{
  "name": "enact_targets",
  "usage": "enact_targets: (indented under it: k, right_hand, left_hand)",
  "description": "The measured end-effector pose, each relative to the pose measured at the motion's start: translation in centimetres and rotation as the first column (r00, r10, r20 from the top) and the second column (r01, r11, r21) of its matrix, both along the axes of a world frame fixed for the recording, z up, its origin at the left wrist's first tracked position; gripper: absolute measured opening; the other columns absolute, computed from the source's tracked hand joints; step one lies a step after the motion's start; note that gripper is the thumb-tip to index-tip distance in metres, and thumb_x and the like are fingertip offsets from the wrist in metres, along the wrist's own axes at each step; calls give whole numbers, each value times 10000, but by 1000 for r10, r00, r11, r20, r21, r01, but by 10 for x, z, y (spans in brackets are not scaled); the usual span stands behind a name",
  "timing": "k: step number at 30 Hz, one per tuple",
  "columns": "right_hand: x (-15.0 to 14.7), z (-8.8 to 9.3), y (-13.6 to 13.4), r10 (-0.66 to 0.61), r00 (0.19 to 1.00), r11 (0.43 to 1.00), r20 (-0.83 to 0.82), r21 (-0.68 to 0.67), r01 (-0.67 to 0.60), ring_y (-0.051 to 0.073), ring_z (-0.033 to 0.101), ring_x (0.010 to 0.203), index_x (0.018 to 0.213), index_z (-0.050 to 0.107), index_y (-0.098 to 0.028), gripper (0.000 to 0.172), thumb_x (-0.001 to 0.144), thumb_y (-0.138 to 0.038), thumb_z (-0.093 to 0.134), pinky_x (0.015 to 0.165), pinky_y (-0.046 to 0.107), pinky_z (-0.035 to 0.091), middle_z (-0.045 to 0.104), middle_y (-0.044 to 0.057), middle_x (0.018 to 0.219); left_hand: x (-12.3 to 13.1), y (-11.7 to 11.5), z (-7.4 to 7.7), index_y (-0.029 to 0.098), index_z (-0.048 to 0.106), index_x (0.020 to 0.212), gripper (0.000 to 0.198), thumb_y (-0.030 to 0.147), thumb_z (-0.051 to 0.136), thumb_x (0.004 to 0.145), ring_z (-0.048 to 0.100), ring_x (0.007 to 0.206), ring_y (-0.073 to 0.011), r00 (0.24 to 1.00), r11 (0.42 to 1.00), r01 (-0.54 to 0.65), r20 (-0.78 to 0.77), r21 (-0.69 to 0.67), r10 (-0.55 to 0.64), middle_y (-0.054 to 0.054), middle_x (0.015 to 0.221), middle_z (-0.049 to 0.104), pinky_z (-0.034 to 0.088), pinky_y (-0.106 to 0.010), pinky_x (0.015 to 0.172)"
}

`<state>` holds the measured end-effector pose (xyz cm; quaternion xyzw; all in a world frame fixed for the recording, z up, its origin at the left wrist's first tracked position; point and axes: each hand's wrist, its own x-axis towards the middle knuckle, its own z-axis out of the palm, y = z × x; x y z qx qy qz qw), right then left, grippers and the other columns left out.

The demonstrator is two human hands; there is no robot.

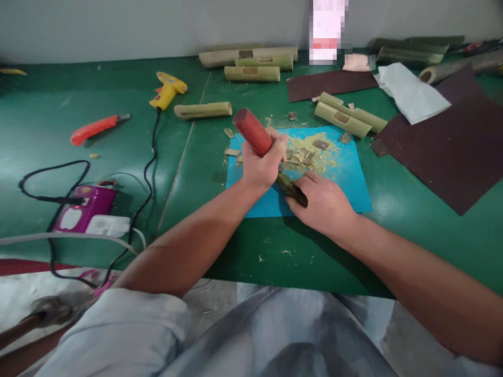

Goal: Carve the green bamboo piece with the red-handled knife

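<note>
My left hand (262,159) is closed round the thick red handle (251,130) of a hand tool. Its working end goes down at the bamboo piece and is mostly hidden, so the tool's kind cannot be made out. My right hand (324,201) grips the near end of a dark green bamboo tube (288,187), which lies slanted over a blue sheet (353,180). Bamboo shavings (314,152) and several small cut chips are scattered on the sheet just beyond both hands.
On the green table (212,235) lie cut bamboo tubes (251,73), more tubes (341,118), a yellow glue gun (168,90), a red utility knife (96,128), a purple power box (88,207) with cables, brown sheets (444,146) and white paper (411,94). Another person's leg shows lower left.
</note>
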<state>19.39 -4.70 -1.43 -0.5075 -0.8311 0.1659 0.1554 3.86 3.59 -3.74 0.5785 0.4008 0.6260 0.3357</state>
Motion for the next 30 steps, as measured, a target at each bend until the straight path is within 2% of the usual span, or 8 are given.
enact_targets:
  k: [7,10,13,17,22,30]
  right_hand:
    - [0,2,1,8,1000,1000,-19,-27,-9,205,627,809,931,691,-154,171,932,-308,616,693,327,440,683,97,964]
    - [2,2,2,-7,999,999,-37,-50,5,204,627,807,923,692,-162,155,920,-301,623,689,325,441,685,90,958]
    - [4,1,2,-3,999,1000,-48,-31,1,209,632,828,933,694,-164,153,913,-301,628,695,324,445,685,88,956]
    - [2,-1,0,6,1000,1000,-19,7,-6,208,624,814,910,683,-166,157,927,-305,611,677,325,434,676,87,940]
    - [0,-1,-1,18,1000,1000,3,25,-18,204,608,807,926,673,-171,151,935,-303,600,676,323,427,671,86,948]
    - [-1,1,-3,31,999,999,31,30,-32,214,615,818,943,680,-158,161,946,-292,592,691,331,434,672,96,954]
  left_hand:
    - [1,0,10,221,449,489,512,466,733,838,386,394,-96,998,998,63,1,-29,-63,34,440,423,314,-290,398]
    - [0,-2,13,225,424,467,506,408,738,819,353,384,-94,992,993,108,72,-46,-105,38,410,366,261,-298,383]
    - [0,-3,10,228,456,478,463,365,726,829,352,384,-89,990,999,41,136,-28,-37,38,413,391,254,-308,379]
    - [1,-2,4,228,523,555,433,452,777,826,407,395,-81,993,999,-30,109,-30,33,47,467,498,313,-302,380]
    - [1,-2,3,224,515,591,482,552,742,862,444,415,-97,999,999,-31,6,12,31,45,490,497,374,-282,410]
    - [2,-7,7,216,518,566,477,516,748,857,447,425,-99,1000,999,-19,-22,38,20,34,498,495,380,-266,424]
